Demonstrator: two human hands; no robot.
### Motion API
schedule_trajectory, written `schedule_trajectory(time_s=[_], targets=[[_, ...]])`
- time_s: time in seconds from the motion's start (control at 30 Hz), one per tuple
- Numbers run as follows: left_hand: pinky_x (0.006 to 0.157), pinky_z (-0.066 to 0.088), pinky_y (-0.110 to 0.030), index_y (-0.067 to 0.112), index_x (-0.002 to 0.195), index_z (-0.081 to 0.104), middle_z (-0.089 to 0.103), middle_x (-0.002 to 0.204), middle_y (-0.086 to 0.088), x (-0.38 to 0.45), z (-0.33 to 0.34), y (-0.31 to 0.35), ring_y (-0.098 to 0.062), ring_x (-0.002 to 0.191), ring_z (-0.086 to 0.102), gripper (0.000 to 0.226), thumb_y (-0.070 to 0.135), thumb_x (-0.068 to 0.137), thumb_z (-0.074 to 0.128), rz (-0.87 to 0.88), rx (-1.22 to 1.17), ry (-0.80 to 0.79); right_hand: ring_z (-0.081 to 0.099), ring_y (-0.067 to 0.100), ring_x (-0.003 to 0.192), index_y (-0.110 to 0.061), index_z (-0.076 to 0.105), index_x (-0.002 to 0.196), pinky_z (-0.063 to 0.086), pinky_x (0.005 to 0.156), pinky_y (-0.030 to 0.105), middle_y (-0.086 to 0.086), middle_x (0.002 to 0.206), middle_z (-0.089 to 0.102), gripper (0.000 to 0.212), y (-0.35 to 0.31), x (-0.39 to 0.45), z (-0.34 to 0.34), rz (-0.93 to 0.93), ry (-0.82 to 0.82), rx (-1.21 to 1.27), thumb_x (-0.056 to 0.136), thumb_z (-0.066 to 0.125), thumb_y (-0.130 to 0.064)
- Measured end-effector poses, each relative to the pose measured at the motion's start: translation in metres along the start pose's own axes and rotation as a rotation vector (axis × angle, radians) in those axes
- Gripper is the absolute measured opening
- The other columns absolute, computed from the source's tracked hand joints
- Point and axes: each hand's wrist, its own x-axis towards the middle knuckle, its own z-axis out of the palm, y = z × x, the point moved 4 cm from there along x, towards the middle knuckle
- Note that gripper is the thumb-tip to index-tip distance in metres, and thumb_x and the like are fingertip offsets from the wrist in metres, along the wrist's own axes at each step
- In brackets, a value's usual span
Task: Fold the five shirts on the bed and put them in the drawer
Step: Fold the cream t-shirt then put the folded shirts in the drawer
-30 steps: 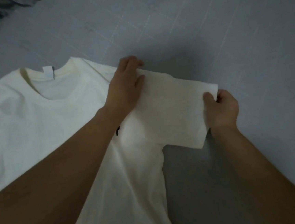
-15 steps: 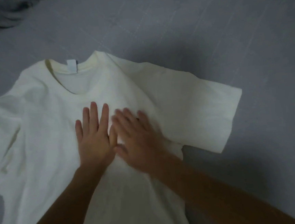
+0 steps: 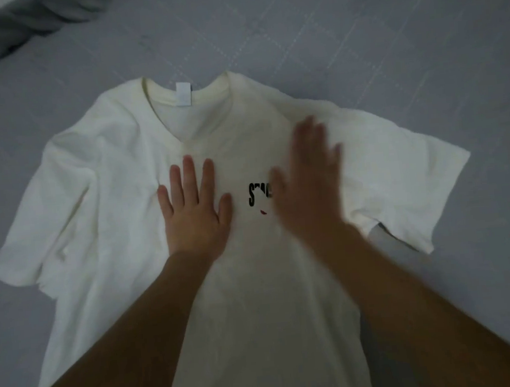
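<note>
Lying flat: cream cotton shirt (image 3: 117, 180), black chest print, on the grey bed (image 3: 358, 45)
Left hand (image 3: 195, 211): fingers straight, pressing the shirt
Right hand (image 3: 308, 182): flat, blurred

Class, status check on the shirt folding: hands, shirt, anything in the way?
Left hand flat on white shirt; right hand open, blurred. Shirt spread, unfolded. Grey cloth far corner, clear.

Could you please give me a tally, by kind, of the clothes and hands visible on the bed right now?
White T-shirts: 1, the white T-shirt spread flat on the bed sheet
Grey bunched fabric: 1, the grey fabric at the far left corner; what it is cannot be told
Hands: 2, the left hand and the right hand, both flat on the shirt
Total: 4
</note>
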Motion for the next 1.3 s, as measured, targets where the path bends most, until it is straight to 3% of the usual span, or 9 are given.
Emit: schedule_trajectory(time_s=[0.13, 0.4, 0.47, 0.57, 0.73, 0.87, 1.07, 1.2, 1.3], targets=[[0.122, 0.003, -0.053, 0.032, 0.158, 0.002, -0.001, 0.167, -0.004, 0.001, 0.001, -0.004, -0.028, 0.153, -0.002, 0.067, 0.058, 0.098, 0.018, 0.027, -0.013, 0.004, -0.003, 0.025, 0.153, -0.009, 0.005, 0.158, 0.001, 0.122, 0.047, 0.010, 0.166, -0.003, 0.080, -0.004, -0.036, 0.048, -0.185, -0.221, -0.191, 0.096, 0.025, -0.056], [0.117, 0.017, -0.048, 0.031, 0.152, 0.036, 0.022, 0.163, -0.007, 0.004, -0.030, -0.014, -0.030, 0.149, 0.021, 0.063, 0.051, 0.092, 0.036, 0.115, -0.095, -0.027, -0.003, 0.029, 0.152, -0.004, 0.000, 0.156, 0.001, 0.121, 0.055, 0.012, 0.165, -0.005, 0.070, 0.154, -0.017, -0.017, 0.357, -0.230, -0.331, 0.099, 0.024, -0.037], [0.112, 0.025, -0.049, 0.024, 0.144, 0.048, 0.032, 0.159, -0.010, 0.007, -0.048, -0.041, -0.032, 0.144, 0.030, 0.054, 0.039, 0.092, 0.046, 0.080, -0.130, 0.027, -0.002, 0.033, 0.151, 0.001, 0.004, 0.154, -0.002, 0.120, 0.057, 0.018, 0.164, -0.001, 0.074, 0.123, -0.012, -0.027, 0.411, -0.178, -0.249, 0.094, 0.031, -0.033], [0.110, 0.026, -0.051, 0.015, 0.143, 0.046, 0.032, 0.157, -0.013, 0.012, -0.068, -0.099, -0.035, 0.142, 0.031, 0.052, 0.026, 0.093, 0.050, -0.168, -0.144, 0.130, 0.002, 0.035, 0.151, 0.003, 0.009, 0.154, -0.004, 0.119, 0.052, 0.021, 0.163, 0.005, 0.081, 0.015, -0.017, -0.014, 0.092, -0.037, -0.056, 0.088, 0.040, -0.033], [0.122, 0.007, -0.051, 0.021, 0.157, 0.020, 0.010, 0.166, -0.006, 0.009, -0.060, -0.189, -0.029, 0.152, 0.006, 0.058, 0.045, 0.104, 0.024, -0.368, -0.126, 0.032, -0.008, 0.026, 0.152, -0.010, 0.001, 0.158, -0.004, 0.122, 0.049, 0.010, 0.165, -0.008, 0.073, -0.135, -0.038, 0.070, -0.245, -0.220, -0.079, 0.099, 0.029, -0.043], [0.120, 0.005, -0.056, 0.026, 0.157, 0.012, 0.005, 0.166, -0.005, 0.018, -0.061, -0.256, -0.032, 0.152, 0.001, 0.064, 0.056, 0.102, 0.023, -0.408, -0.054, 0.013, -0.009, 0.026, 0.152, -0.012, 0.000, 0.158, -0.001, 0.122, 0.051, 0.009, 0.166, -0.008, 0.074, -0.130, -0.037, 0.100, -0.209, -0.156, -0.197, 0.098, 0.026, -0.046], [0.092, 0.037, -0.043, 0.012, 0.116, 0.053, 0.053, 0.117, -0.013, 0.015, -0.094, -0.268, -0.033, 0.109, 0.049, 0.062, 0.063, 0.082, 0.063, -0.431, -0.209, 0.294, -0.001, 0.028, 0.153, -0.011, 0.007, 0.158, 0.006, 0.121, 0.054, 0.012, 0.166, 0.002, 0.076, -0.133, -0.035, 0.108, -0.242, -0.065, -0.218, 0.094, 0.032, -0.043], [0.088, 0.044, -0.045, 0.016, 0.111, 0.047, 0.056, 0.110, -0.009, -0.016, -0.089, -0.272, -0.032, 0.104, 0.054, 0.073, 0.077, 0.074, 0.060, -0.652, -0.245, 0.121, 0.000, 0.029, 0.153, -0.009, 0.008, 0.158, 0.008, 0.121, 0.055, 0.014, 0.165, 0.004, 0.076, -0.133, -0.035, 0.105, -0.243, -0.047, -0.228, 0.094, 0.033, -0.042], [0.079, 0.043, -0.034, 0.015, 0.116, 0.055, 0.064, 0.110, -0.011, -0.038, -0.083, -0.290, -0.033, 0.101, 0.061, 0.052, 0.057, 0.086, 0.063, -0.625, -0.286, -0.007, 0.002, 0.031, 0.152, -0.008, 0.009, 0.157, 0.009, 0.120, 0.056, 0.015, 0.165, 0.006, 0.076, -0.135, -0.035, 0.104, -0.249, -0.039, -0.222, 0.093, 0.034, -0.040]])
